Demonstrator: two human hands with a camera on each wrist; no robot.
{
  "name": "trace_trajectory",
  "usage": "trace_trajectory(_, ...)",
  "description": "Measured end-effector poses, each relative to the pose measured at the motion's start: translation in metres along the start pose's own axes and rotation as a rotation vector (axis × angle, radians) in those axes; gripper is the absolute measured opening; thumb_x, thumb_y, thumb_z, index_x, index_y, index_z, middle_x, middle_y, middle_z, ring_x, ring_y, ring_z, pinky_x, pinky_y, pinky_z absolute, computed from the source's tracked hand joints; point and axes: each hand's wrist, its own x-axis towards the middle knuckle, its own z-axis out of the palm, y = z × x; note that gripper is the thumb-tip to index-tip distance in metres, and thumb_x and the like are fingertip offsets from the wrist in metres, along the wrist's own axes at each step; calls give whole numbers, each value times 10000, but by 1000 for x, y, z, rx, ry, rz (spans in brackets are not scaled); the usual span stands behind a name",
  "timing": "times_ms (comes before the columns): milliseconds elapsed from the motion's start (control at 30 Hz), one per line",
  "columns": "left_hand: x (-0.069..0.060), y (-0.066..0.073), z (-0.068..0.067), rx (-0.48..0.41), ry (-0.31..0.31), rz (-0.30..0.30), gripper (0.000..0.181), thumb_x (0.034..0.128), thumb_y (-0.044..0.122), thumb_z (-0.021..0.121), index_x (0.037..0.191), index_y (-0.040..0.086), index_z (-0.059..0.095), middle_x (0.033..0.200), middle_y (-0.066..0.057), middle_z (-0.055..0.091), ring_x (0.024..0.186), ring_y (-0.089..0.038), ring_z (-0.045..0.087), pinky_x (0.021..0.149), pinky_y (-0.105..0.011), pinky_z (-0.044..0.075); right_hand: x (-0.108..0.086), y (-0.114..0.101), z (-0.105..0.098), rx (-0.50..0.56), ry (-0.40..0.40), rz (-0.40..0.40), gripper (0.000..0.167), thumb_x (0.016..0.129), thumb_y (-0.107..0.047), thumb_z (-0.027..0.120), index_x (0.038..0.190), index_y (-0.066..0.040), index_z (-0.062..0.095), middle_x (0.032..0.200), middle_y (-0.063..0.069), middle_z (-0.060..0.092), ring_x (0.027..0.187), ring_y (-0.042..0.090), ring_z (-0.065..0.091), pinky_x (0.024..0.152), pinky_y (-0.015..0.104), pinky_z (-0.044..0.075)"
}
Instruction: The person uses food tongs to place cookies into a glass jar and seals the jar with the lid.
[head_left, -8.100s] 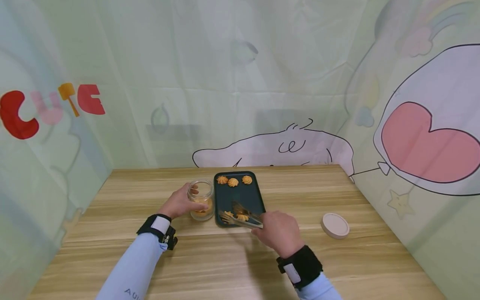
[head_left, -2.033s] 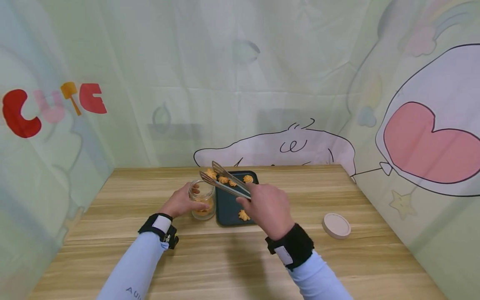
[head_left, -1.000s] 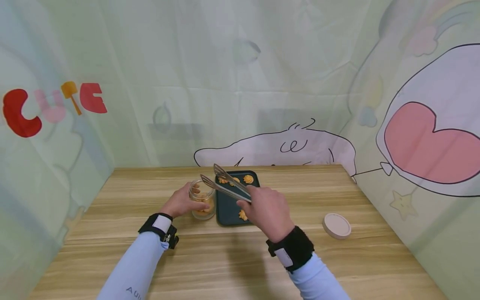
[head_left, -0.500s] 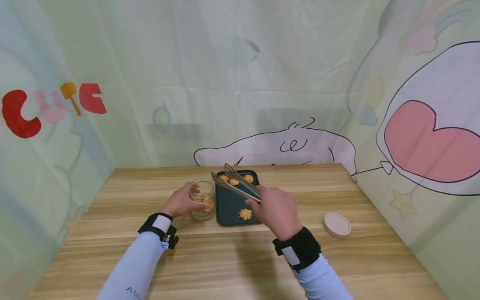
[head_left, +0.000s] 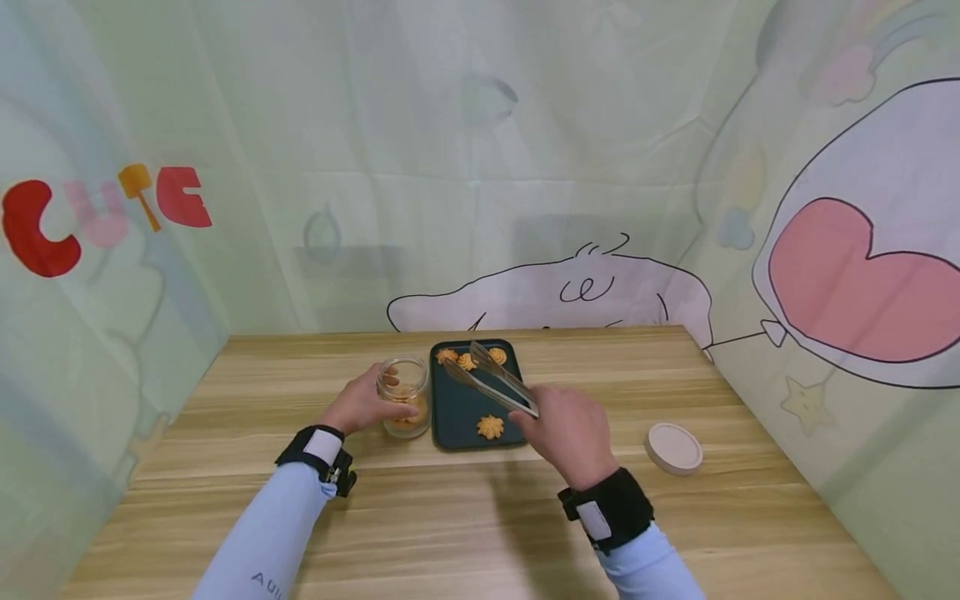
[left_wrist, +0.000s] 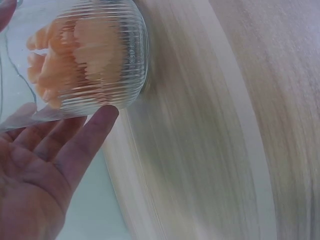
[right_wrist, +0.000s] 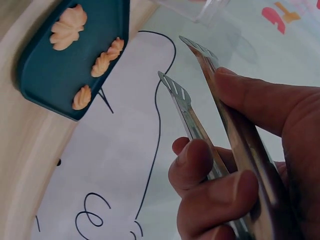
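Observation:
My left hand (head_left: 363, 404) grips a clear glass jar (head_left: 406, 385), thumb in front and fingers behind. Several golden piped cookies (left_wrist: 95, 50) lie inside the lidless jar, seen through its ribbed wall in the left wrist view. The right hand (head_left: 568, 435) holds metal tongs (head_left: 487, 387), whose slotted tips are spread with nothing between them. Those tips hover over a dark green tray (head_left: 454, 417) just right of the jar. On the tray, three swirl cookies sit along the far edge, and a single cookie (head_left: 491, 427) lies near the front edge.
A round pale lid (head_left: 674, 448) lies on the wooden table (head_left: 420, 533), right of the right hand. Behind the table and at its sides hangs a printed cloth backdrop (head_left: 375, 150).
The tongs took a cookie from the tray's front, carried it over the jar and let it drop in. Now, empty, they have moved right over the tray. The left hand stays on the jar.

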Motion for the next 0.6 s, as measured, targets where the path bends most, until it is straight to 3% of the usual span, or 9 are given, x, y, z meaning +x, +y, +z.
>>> trace_trajectory(300,-2,2,0,0,0,11,848,769,356,862,1397,-18,432,1374,-208,529,1278,-402,470,1016,-547,396,-5,10,10,5,-10,38,321,833,-361,790,707,-147,585,545,-41,432,471,142,409,421,286,278)
trace_trajectory(600,-1,0,0,-6,-3,1,854,772,365,859,1405,-12,427,1383,-205,523,1283,-399,467,1021,-552,393,-14,17,16,-23,-111,87,353,834,-379,782,665,-154,568,549,-34,443,487,148,431,428,292,304)
